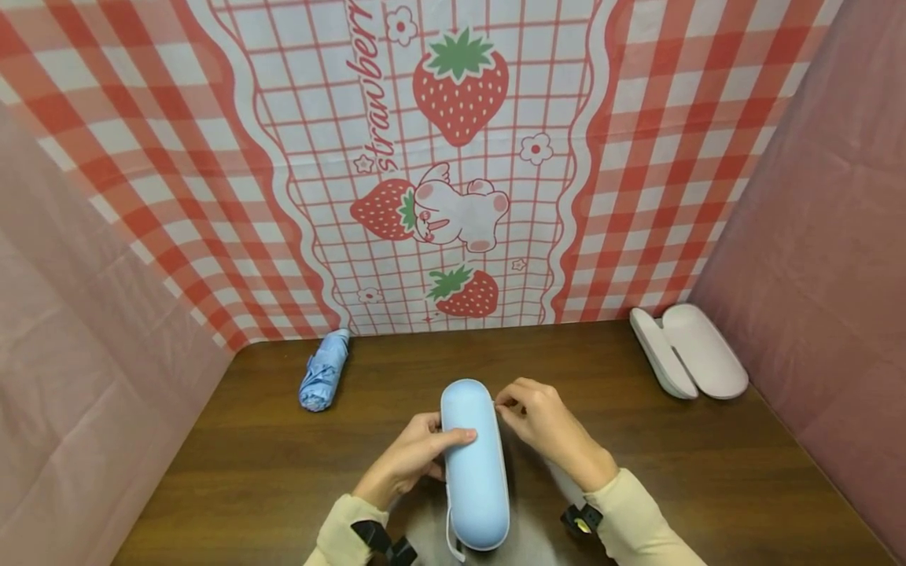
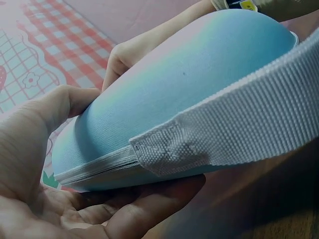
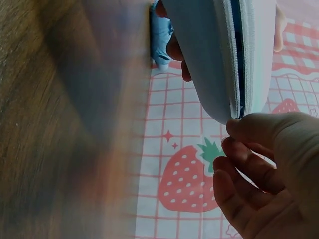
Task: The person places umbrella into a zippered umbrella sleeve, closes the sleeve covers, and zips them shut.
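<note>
A long, light blue zip case [image 1: 476,472] with rounded ends is held above the table. My left hand [image 1: 410,460] grips it from the left, thumb across the top and fingers underneath. A white woven strap [image 2: 239,112] is sewn on beside the zip on that side. At the far right end, my right hand [image 1: 548,424] pinches the zip pull, which the fingertips mostly hide. In the right wrist view, the white zip [image 3: 234,59] runs along the case's side, its two edges parted with a dark gap between them. The case's contents cannot be made out.
A folded blue umbrella [image 1: 325,371] lies at the back left of the brown wooden table [image 1: 233,472]. An opened white glasses case [image 1: 704,350] lies at the back right. A strawberry-print cloth [image 1: 453,157] hangs behind, with pink cloth [image 1: 814,236] at the sides.
</note>
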`<control>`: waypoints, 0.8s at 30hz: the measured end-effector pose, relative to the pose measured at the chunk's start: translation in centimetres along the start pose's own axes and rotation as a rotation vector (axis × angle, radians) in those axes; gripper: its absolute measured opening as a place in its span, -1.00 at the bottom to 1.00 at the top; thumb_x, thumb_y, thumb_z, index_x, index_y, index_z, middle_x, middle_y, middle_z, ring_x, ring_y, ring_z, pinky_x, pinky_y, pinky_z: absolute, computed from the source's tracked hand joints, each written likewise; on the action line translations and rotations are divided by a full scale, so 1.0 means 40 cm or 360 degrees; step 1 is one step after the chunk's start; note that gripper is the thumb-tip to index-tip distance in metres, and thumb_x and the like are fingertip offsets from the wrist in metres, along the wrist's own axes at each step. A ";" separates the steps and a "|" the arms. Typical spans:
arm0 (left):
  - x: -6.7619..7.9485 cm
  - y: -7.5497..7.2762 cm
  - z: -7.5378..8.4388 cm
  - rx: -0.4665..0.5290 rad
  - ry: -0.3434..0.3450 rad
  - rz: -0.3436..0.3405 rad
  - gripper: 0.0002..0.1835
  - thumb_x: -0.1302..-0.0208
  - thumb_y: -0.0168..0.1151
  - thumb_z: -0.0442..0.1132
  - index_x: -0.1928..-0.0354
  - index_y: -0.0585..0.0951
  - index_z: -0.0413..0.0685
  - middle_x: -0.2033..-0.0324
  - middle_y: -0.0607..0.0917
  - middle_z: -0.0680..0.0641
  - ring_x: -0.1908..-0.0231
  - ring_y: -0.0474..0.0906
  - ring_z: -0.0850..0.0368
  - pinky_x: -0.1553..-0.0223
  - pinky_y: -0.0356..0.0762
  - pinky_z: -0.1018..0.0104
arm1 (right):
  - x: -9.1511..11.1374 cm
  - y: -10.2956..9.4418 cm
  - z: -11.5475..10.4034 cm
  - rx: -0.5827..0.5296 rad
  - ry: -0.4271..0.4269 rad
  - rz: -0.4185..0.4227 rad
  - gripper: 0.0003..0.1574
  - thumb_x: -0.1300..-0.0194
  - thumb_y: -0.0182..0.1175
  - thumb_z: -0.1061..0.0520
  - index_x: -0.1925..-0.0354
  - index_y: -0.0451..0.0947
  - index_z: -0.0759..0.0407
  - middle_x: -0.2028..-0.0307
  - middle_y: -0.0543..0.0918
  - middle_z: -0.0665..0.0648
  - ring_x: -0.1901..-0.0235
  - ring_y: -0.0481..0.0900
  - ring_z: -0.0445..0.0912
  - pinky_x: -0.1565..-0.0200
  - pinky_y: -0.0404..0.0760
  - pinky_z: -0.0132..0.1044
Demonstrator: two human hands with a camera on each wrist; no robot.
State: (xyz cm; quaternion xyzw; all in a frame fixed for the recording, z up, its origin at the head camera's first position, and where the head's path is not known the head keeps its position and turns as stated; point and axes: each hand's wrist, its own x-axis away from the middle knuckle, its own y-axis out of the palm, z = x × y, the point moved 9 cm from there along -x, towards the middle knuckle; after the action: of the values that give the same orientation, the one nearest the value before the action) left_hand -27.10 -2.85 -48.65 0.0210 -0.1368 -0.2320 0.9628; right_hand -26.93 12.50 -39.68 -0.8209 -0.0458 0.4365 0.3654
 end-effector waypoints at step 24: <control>0.000 -0.033 0.024 -0.0108 0.0009 0.0218 -0.24 -0.25 0.43 -0.07 -0.34 0.40 -0.38 0.03 0.64 -0.27 0.28 0.73 0.01 0.24 0.75 0.00 | -0.010 0.000 0.001 -0.0104 0.0011 -0.0072 -0.84 -0.10 0.42 0.43 0.40 0.69 0.22 0.44 0.68 0.05 0.46 0.62 -0.22 0.42 0.63 -0.45</control>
State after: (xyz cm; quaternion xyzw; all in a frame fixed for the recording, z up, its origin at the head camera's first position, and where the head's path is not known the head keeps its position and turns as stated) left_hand -27.95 -4.03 -47.85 -0.0204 -0.1273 -0.1699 0.9770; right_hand -27.18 12.37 -39.42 -0.8326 -0.0774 0.4235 0.3483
